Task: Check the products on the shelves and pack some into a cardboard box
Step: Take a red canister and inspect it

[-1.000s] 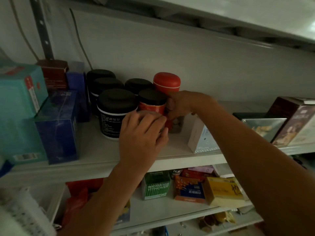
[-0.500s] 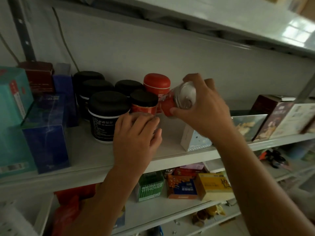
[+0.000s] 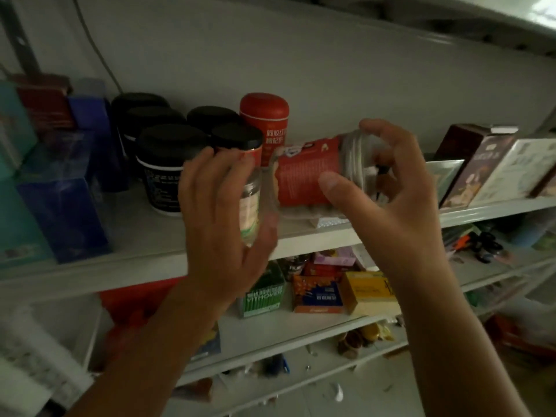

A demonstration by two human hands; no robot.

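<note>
My left hand (image 3: 222, 230) grips a clear jar with a black lid (image 3: 249, 203), held upright in front of the white shelf (image 3: 301, 240). My right hand (image 3: 391, 212) holds a second clear jar with a red label (image 3: 307, 173) on its side, just above the shelf. Its threaded neck points right, into my curled fingers and thumb. The two jars almost touch in the middle. No cardboard box is in view.
Black-lidded tubs (image 3: 165, 167) and a red canister (image 3: 264, 118) stand behind the jars. Blue boxes (image 3: 63, 212) sit at the left and dark and pale cartons (image 3: 481, 164) at the right. The lower shelf carries green (image 3: 264, 293), orange (image 3: 316, 293) and yellow (image 3: 370, 293) boxes.
My right hand pulled the red-labelled jar from beside the red canister and tipped it sideways. My left hand lifted the black-lidded jar forward off the shelf.
</note>
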